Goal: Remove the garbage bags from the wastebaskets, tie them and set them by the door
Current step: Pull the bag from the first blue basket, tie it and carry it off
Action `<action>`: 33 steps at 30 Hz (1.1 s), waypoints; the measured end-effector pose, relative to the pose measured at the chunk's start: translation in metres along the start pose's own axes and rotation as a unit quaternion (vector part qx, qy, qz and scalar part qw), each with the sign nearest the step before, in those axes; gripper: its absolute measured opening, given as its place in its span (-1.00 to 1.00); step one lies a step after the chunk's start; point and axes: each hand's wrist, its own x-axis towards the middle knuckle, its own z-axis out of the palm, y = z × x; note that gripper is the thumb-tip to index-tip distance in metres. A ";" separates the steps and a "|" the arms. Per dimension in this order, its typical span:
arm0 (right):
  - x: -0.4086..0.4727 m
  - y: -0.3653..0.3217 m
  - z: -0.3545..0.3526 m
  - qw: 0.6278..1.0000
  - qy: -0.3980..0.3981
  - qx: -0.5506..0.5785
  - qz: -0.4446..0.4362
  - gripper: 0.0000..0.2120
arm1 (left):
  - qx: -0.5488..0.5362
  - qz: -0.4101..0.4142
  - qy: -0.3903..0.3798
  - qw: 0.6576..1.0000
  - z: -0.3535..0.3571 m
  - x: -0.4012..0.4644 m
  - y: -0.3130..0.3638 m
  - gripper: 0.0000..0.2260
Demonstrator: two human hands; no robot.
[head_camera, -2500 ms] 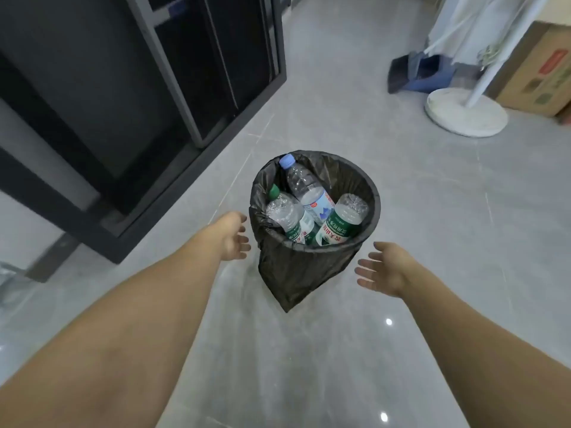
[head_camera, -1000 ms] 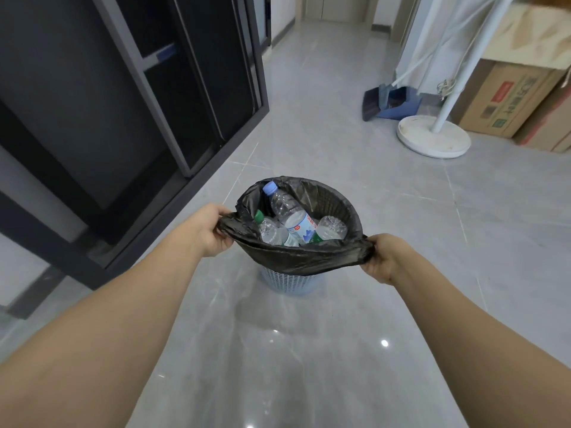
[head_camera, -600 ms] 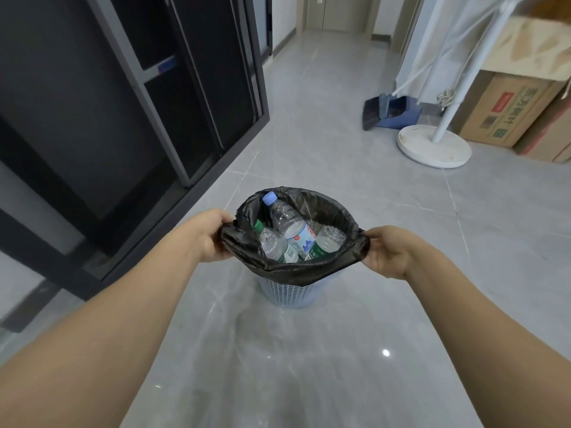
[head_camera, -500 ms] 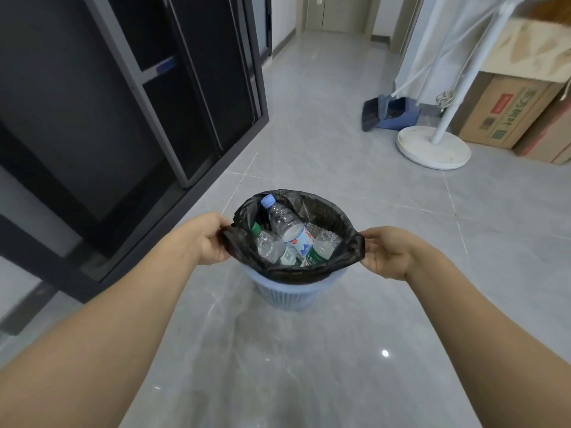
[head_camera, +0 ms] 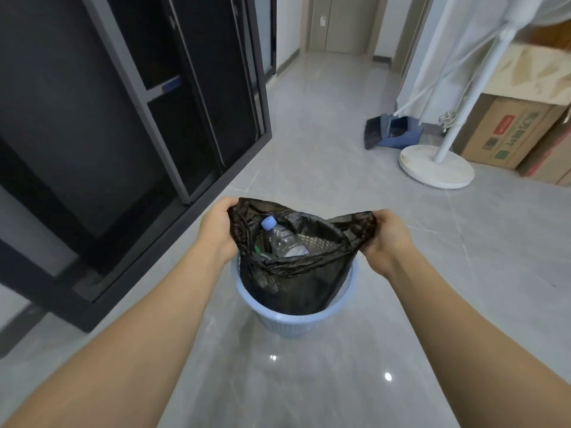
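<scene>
A black garbage bag point(head_camera: 293, 282) hangs partly lifted out of a light blue wastebasket point(head_camera: 272, 319) on the grey floor. My left hand point(head_camera: 216, 227) grips the bag's left edge and my right hand point(head_camera: 386, 236) grips its right edge, both pulling the rim up and apart. Inside the bag I see a clear plastic bottle point(head_camera: 282, 239) with a blue cap; other contents are mostly hidden by the bag's folds.
A black glass-door cabinet point(head_camera: 123, 118) runs along the left. A white fan stand point(head_camera: 435, 168), a blue dustpan point(head_camera: 392, 134) and cardboard boxes point(head_camera: 506, 134) are at the right. A door point(head_camera: 343, 23) closes the hallway's far end.
My hands went from open beside the basket to gripping the bag's rim. Since then they have peeled it off the basket and lifted it, baring the blue rim.
</scene>
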 end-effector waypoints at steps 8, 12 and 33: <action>0.007 -0.009 -0.009 0.994 0.060 -0.084 -0.039 -0.83 | -0.006 0.102 0.039 0.994 -0.010 -0.001 0.020 -0.89; -0.011 -0.014 -0.023 0.880 0.066 -0.435 -0.181 -0.69 | 0.413 0.228 0.031 0.881 -0.021 -0.023 0.033 -0.84; -0.040 -0.041 0.009 0.873 -0.032 -0.468 0.135 -0.71 | 0.371 -0.039 0.036 0.927 0.006 -0.049 0.049 -0.82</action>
